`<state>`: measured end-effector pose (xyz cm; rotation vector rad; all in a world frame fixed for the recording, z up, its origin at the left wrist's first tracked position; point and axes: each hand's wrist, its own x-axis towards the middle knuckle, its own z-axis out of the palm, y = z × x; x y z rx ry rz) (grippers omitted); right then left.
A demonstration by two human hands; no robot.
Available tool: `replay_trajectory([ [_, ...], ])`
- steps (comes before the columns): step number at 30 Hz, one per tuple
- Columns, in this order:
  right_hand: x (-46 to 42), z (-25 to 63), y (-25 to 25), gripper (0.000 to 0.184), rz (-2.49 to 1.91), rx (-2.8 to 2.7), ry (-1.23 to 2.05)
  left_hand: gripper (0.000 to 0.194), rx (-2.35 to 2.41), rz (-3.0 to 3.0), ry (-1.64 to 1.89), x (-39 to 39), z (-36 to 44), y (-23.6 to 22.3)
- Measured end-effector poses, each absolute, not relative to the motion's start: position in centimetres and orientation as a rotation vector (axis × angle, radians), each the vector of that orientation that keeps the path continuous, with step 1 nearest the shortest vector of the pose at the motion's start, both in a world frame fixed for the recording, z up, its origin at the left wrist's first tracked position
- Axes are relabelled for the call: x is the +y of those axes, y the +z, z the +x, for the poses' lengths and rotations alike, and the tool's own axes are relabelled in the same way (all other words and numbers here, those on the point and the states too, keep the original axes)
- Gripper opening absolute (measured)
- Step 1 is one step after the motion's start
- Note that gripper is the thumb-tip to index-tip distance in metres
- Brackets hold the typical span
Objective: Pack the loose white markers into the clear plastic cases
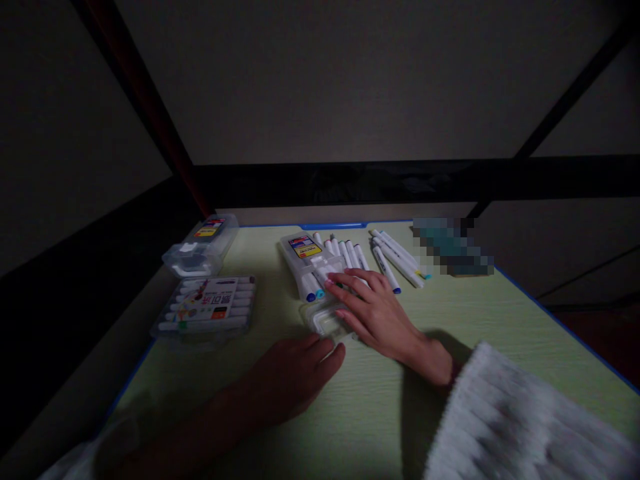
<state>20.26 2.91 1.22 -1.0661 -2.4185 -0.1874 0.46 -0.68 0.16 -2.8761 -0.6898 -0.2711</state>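
A clear plastic marker case [306,248] with a yellow and blue label lies mid-table, its lid [327,321] folded out towards me. White markers with blue and light-blue ends [311,297] stick out of its mouth. My right hand [377,310] reaches over the mouth and lid, fingers stretched and spread, fingertips at the markers. In shadow, my left hand [300,373] has its fingers bent at the lid's near edge and seems to grip it. Several white markers [350,252] lie side by side right of the case, partly behind my right hand.
More loose markers [397,257] lie further right, near a blurred-out flat object [453,247]. On the left are a clear case [213,240] and a closed case full of markers [207,307]. The pale green table [480,313] has a blue edge, with a wall behind.
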Motion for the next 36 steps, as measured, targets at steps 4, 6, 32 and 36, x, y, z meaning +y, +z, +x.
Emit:
replay_trajectory([
  [4,2.97,20.32,1.17,0.040,-1.068,-2.401,-0.186,0.028,-0.686,-2.872,-0.301,-0.68,0.42,0.15],
  [6,2.94,20.28,1.18,0.040,-1.067,-2.399,-0.166,0.028,-0.672,-2.877,-0.310,-0.71,0.45,0.29],
  [32,2.85,20.54,1.00,0.037,-1.002,-2.346,-0.110,0.033,-0.707,-2.885,-0.226,-0.81,0.33,0.00],
  [36,2.81,20.58,1.01,0.033,-0.974,-2.319,-0.105,0.030,-0.699,-2.894,-0.252,-0.83,0.35,0.18],
])
